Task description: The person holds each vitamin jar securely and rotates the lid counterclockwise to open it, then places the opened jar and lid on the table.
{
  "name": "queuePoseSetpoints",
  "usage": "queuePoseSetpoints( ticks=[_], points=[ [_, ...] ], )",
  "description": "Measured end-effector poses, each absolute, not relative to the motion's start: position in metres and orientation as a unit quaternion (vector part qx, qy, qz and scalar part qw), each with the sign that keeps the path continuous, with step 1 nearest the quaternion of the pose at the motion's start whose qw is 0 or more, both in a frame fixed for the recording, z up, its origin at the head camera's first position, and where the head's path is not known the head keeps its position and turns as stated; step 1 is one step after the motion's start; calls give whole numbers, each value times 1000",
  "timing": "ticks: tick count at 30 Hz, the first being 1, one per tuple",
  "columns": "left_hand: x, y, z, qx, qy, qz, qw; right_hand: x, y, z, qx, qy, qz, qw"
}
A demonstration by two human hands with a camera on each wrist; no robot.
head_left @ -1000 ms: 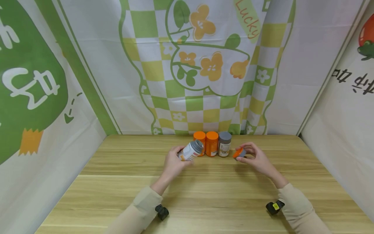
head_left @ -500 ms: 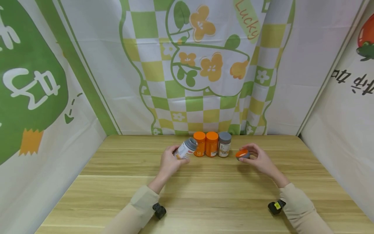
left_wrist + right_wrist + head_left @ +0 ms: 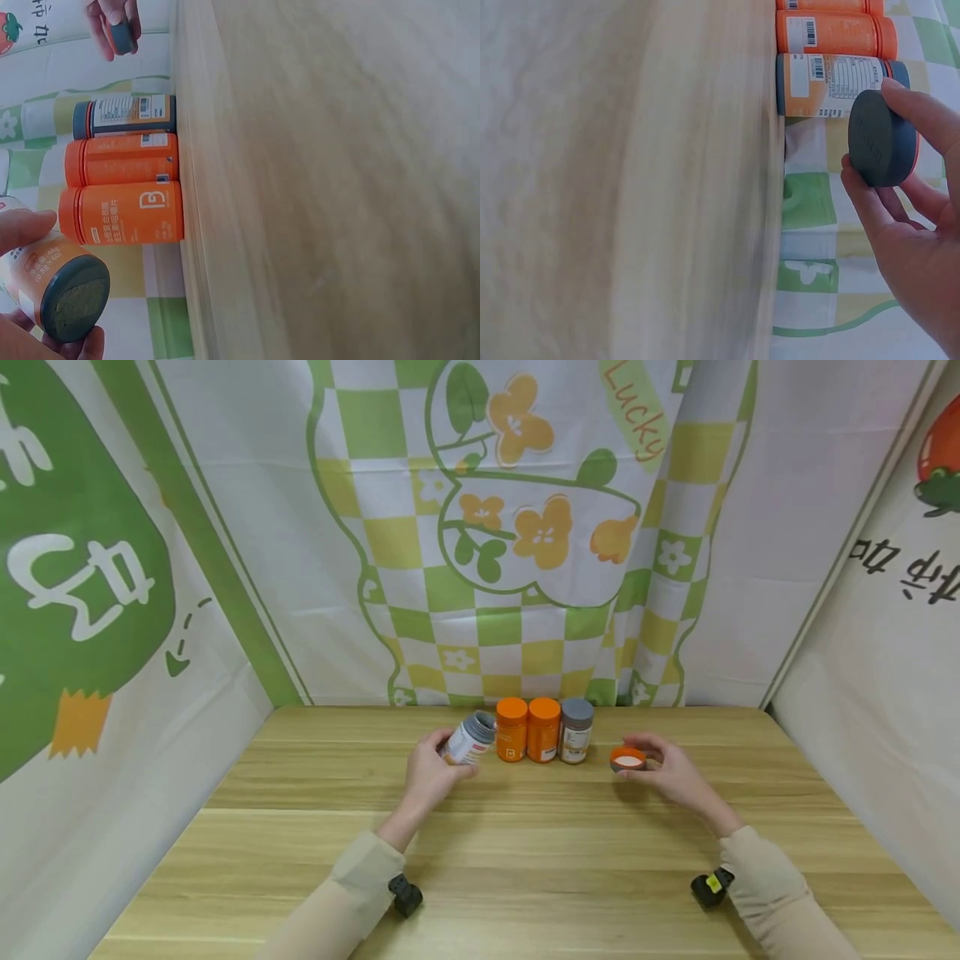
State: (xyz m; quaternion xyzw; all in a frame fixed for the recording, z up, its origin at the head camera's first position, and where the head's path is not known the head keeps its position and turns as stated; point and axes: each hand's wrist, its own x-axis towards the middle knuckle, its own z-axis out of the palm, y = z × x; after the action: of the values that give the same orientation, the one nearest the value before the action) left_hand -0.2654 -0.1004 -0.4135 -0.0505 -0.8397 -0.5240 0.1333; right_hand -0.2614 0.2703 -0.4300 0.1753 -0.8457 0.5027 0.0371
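Observation:
My left hand [image 3: 431, 777] grips an uncapped white-and-orange bottle [image 3: 469, 739] with a grey neck, tilted so that its mouth points up and to the right. In the left wrist view the dark base of this bottle [image 3: 75, 298] faces the camera. My right hand [image 3: 670, 772] pinches a round grey lid [image 3: 627, 760] by its edge, its orange and white inner side facing up; the right wrist view shows the grey top of the lid [image 3: 873, 139]. Both the bottle and the lid are above the table, well apart.
Two orange bottles [image 3: 512, 731] and a grey-capped bottle [image 3: 576, 732] stand in a row at the back of the wooden table [image 3: 525, 860], between my hands. Behind them hangs a patterned curtain [image 3: 517, 635].
My left hand has moved left with the open bottle, uncovering the leftmost orange bottle. My right hand has shifted slightly right and turned the lid so its inside faces up.

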Motion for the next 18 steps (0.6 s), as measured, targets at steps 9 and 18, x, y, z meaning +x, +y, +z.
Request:
queuePoseSetpoints(
  ticks=[9,18],
  points=[
    [-270,-107,-414,-47,-839,-526,132,-268,277,-436,175,-858,482,36],
    [-276,-116,-417,-37,-836,-532,130,-271,286,-438,155,-860,485,18]
  ],
)
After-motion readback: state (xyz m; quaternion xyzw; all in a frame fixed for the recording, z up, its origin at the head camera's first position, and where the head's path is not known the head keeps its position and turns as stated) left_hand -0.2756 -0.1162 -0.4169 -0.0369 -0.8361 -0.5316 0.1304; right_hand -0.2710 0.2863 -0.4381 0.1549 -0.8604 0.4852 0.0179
